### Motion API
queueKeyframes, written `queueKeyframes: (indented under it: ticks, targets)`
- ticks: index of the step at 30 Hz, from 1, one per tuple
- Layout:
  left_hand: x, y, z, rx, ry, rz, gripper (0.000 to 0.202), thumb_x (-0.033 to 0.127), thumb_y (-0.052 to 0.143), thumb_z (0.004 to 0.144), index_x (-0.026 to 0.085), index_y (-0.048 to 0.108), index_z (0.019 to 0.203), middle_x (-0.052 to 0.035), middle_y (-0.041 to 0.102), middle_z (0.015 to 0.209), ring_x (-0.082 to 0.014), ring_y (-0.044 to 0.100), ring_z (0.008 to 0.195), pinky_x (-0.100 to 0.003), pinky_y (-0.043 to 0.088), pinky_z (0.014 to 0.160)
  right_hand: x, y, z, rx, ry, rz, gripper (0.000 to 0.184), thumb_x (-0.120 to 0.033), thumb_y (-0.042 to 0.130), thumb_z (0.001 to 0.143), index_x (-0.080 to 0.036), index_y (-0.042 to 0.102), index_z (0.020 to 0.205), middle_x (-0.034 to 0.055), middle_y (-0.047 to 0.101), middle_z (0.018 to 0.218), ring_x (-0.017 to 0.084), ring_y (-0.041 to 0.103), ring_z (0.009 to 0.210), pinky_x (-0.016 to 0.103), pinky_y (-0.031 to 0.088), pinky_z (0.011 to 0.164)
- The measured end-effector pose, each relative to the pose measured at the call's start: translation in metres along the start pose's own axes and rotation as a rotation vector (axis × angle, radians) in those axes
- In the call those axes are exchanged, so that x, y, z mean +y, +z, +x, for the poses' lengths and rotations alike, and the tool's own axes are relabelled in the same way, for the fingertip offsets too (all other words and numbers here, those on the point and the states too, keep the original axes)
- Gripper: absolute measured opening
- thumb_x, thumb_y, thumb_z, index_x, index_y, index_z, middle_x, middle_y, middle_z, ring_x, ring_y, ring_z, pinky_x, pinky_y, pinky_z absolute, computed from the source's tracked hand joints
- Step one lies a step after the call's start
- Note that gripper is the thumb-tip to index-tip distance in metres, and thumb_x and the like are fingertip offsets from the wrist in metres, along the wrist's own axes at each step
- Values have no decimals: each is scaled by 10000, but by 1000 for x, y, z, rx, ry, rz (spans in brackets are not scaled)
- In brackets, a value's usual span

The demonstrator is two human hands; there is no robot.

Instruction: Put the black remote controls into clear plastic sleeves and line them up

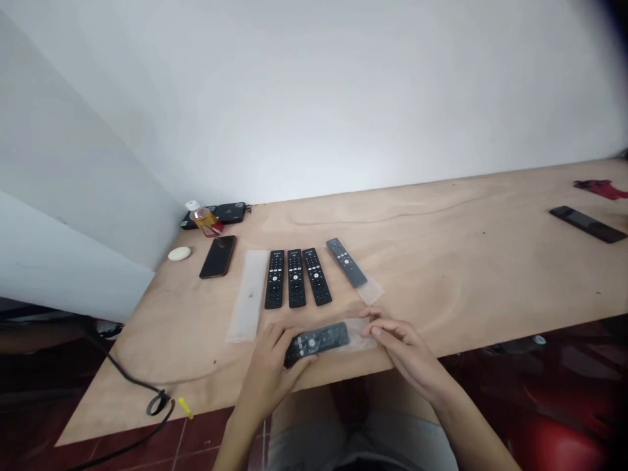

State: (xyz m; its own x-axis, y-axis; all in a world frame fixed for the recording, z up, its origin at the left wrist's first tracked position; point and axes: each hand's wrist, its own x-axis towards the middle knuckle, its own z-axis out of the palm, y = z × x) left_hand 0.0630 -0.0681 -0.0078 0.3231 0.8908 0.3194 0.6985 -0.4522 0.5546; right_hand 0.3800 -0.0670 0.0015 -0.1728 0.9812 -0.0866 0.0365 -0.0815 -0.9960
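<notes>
A remote control [326, 338] lies in a clear bag [358, 335] near the front edge of the counter [456, 261], tilted slightly up to the right. The person's left hand [275, 360] holds its left end, fingers along the far side and thumb along the near side. The right hand [400, 343] is narrow, its fingertips close together at the bag's right end; whether they grip the plastic cannot be told.

Just beyond stand three bare remotes [296, 278] in a row, lying flat, with pale plastic sleeves [249, 296] to their left and a bagged remote [346, 262] slanting to their right. Farther left are a phone [218, 257], a bottle [208, 222] and a cream disc [179, 253]. A dark, slim object [587, 224] lies well apart at far right.
</notes>
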Motion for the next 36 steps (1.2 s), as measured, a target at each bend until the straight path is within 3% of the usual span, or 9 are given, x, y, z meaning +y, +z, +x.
queueKeyframes:
  ticks: [3,7,10,13,17,21,26,31,36]
  targets:
    - [-2,-1,-2,6,8,-22,357,356,784,990,291,659,1318,-93,688,1245,-311,673,1179,-462,585,998,2,4,3,19,8,-29,349,-585,683,1046,-291,852,1132,103,698,1447,346,562,1469,539,431,1253]
    - [-4,1,-4,58,-9,-20,336,353,775,995,283,653,1300,-90,677,1224,-302,678,1159,-451,590,989,11,10,8,154,-35,-8,405,-598,741,999,-262,756,1225,110,767,1238,303,714,1170,471,571,1058]
    - [-4,2,-3,81,-20,-15,314,359,780,988,276,667,1270,-85,686,1209,-299,689,1142,-441,594,979,18,13,8,237,-12,-5,423,-569,831,933,-238,716,1171,82,773,1038,263,729,939,401,600,870]
    - [-2,2,-1,64,-22,2,305,369,781,987,276,682,1260,-86,699,1204,-304,692,1134,-447,594,971,18,14,7,208,-32,-76,340,-549,824,942,-222,757,1010,72,748,933,254,706,862,380,579,792]
    - [-3,3,0,37,-22,20,311,381,780,990,279,686,1269,-91,702,1218,-317,682,1155,-472,586,990,9,14,9,160,-130,-112,331,-556,767,984,-235,785,908,92,745,1063,276,709,986,391,582,868]
    - [-6,3,-2,36,-24,7,316,377,772,998,280,674,1282,-97,694,1240,-322,679,1180,-482,582,1008,3,11,8,171,-128,-85,346,-582,722,1018,-252,824,996,128,721,1343,323,678,1292,458,555,1104]
    - [-6,1,-2,36,-15,-27,341,367,782,987,285,670,1299,-90,694,1233,-309,688,1167,-454,596,989,6,4,6,-29,-86,-93,306,-501,620,1091,-323,831,1225,76,577,1652,316,526,1545,561,438,1265]
    - [-4,0,-1,42,-3,-27,334,370,786,983,277,681,1287,-88,696,1216,-303,696,1151,-446,602,980,3,14,13,-19,18,87,291,-416,621,1065,-272,874,1065,90,828,1216,328,741,1230,537,557,1127]
    - [-5,1,-3,45,-8,-27,333,364,783,987,281,675,1291,-89,684,1235,-299,689,1169,-443,598,994,-6,30,23,-41,48,151,335,-531,727,1012,-222,854,994,52,833,991,288,769,999,422,603,972]
